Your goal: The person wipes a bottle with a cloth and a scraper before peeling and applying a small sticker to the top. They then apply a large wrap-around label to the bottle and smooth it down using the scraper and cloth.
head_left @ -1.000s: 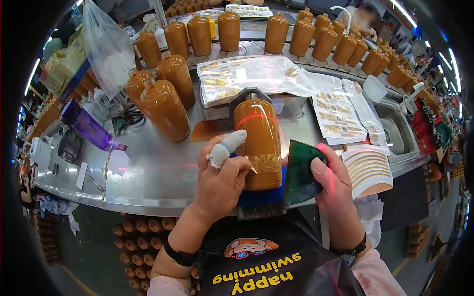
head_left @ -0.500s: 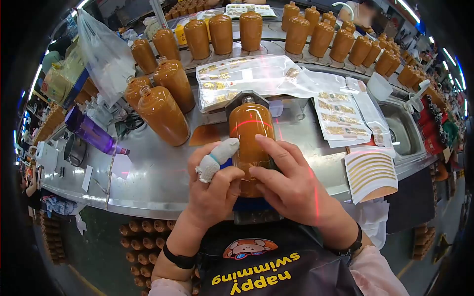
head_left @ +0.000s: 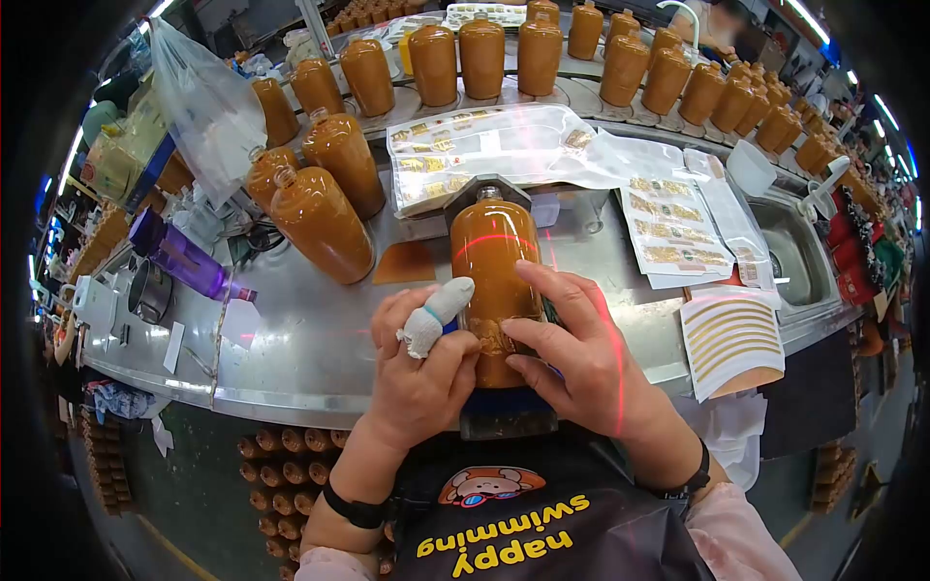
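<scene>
A glossy brown bottle [head_left: 494, 237] lies in a dark holder [head_left: 468, 197] in front of me, its neck pointing away. A red laser line crosses its upper body. Low on the bottle is a thin gold-patterned decal [head_left: 492, 341], partly covered by my fingers. My left hand [head_left: 421, 358] is closed against the bottle's left side, the thumb at the decal's edge; a white wrapping [head_left: 449, 298] covers one finger. From the right, my right hand [head_left: 581, 339] holds the bottle, with fingertips pressed on its surface and the decal.
Three brown bottles [head_left: 322, 228] stand to the left beside a purple water bottle [head_left: 179, 257]. Behind, a conveyor [head_left: 586, 94] carries several more. Decal sheets [head_left: 673, 228] and a sheet of gold strips [head_left: 731, 334] lie right, near a sink [head_left: 799, 257]. A person [head_left: 712, 24] sits beyond.
The bottles on the conveyor have shifted to the right. My right hand's fingers have moved slightly on the bottle, and more of the decal shows now.
</scene>
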`<state>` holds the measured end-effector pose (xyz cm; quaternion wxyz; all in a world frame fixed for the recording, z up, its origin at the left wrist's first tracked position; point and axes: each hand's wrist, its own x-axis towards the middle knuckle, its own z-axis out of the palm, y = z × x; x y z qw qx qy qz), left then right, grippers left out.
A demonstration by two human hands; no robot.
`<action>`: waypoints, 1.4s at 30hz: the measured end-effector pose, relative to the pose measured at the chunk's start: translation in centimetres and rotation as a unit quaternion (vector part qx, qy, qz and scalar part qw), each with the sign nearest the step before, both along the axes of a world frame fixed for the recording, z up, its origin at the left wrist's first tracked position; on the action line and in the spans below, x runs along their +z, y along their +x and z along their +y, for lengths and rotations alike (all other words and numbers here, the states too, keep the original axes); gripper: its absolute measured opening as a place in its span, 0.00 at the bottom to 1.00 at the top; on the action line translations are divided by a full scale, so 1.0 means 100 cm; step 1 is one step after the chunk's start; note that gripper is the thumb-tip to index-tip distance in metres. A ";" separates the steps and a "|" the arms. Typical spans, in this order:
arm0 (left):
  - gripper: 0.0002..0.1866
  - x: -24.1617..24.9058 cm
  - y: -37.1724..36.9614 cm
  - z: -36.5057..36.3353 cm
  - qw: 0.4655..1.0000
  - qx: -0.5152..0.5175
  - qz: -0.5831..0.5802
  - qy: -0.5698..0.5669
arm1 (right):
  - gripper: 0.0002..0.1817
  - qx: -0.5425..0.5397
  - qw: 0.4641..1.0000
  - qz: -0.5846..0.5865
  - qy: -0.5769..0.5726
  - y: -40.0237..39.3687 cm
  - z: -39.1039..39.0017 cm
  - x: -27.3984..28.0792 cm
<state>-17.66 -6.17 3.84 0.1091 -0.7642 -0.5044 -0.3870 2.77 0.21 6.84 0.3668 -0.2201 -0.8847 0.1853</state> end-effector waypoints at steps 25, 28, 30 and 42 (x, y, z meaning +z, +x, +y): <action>0.23 -0.021 -0.002 -0.006 0.924 -0.013 -0.323 -0.205 | 0.15 -0.009 0.998 0.048 0.043 -0.009 -0.002 -0.011; 0.23 -0.020 0.001 -0.005 0.907 -0.027 -0.365 -0.206 | 0.15 -0.008 0.999 0.038 0.033 -0.010 -0.005 -0.007; 0.23 -0.020 0.003 -0.005 0.894 -0.035 -0.396 -0.208 | 0.16 -0.014 0.999 0.029 0.031 -0.013 -0.007 -0.004; 0.24 -0.012 0.007 -0.014 0.879 -0.017 -0.430 -0.204 | 0.11 -0.034 0.995 0.070 0.061 -0.019 -0.002 -0.008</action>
